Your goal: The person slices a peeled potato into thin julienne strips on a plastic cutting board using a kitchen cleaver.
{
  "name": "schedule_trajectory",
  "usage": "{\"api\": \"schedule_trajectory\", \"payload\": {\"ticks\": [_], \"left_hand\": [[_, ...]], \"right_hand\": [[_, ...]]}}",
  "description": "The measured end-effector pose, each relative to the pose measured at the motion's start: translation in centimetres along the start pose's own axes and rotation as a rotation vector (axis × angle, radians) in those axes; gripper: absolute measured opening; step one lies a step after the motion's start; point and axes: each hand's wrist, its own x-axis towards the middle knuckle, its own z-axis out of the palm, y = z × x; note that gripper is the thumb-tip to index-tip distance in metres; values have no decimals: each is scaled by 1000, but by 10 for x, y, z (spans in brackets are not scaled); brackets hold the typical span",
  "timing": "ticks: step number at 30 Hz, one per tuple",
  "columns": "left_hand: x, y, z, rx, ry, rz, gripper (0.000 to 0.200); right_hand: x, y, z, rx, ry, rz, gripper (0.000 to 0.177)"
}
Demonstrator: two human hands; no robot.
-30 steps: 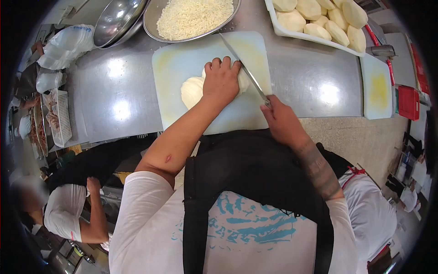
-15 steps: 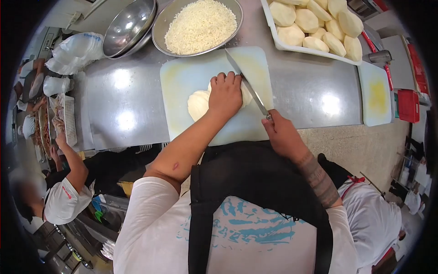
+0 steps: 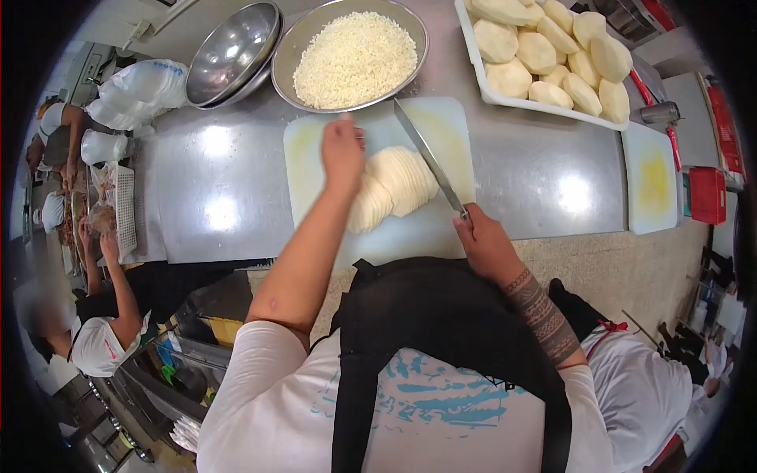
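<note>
Right of the pale rectangular plastic cutting board (image 3: 451,132), the long silver steel knife (image 3: 430,160) is mostly hidden at its handle by the bare right hand (image 3: 486,240); beyond the board, a white rectangular plastic tray (image 3: 476,66) is cropped above.

R hand (image 3: 486,243) grips knife (image 3: 430,161) (L hand (image 3: 344,154) nr slices (image 3: 400,183)).
</note>
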Motion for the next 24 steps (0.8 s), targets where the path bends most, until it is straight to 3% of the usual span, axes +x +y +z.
{"api": "schedule_trajectory", "payload": {"ticks": [2, 9, 13, 15, 16, 17, 18, 21, 24], "left_hand": [[22, 33, -15, -230, 39, -246, 35], [85, 37, -8, -150, -77, -171, 31], [83, 31, 5, -212, -18, -191, 34], [53, 17, 8, 130, -33, 98, 33], [33, -9, 12, 486, 24, 361, 28], [-2, -8, 11, 600, -163, 438, 25], [-35, -5, 16, 925, -197, 586, 22], [-67, -26, 22, 1156, -265, 833, 31], [-71, -22, 29, 1201, -259, 847, 27]], "right_hand": [[-1, -1, 0, 15, 3, 2, 36], [4, -2, -8, 94, -52, 86, 35], [4, -2, -8, 39, -73, 73, 34], [5, -4, -6, 8, -38, 42, 33], [6, -3, -5, 9, -43, 45, 33], [6, -1, -4, 19, -27, 29, 33], [6, 0, -3, 28, -10, 12, 33], [8, -2, -9, -36, -33, 0, 34], [-12, -27, -18, -55, 11, -37, 34]]}}
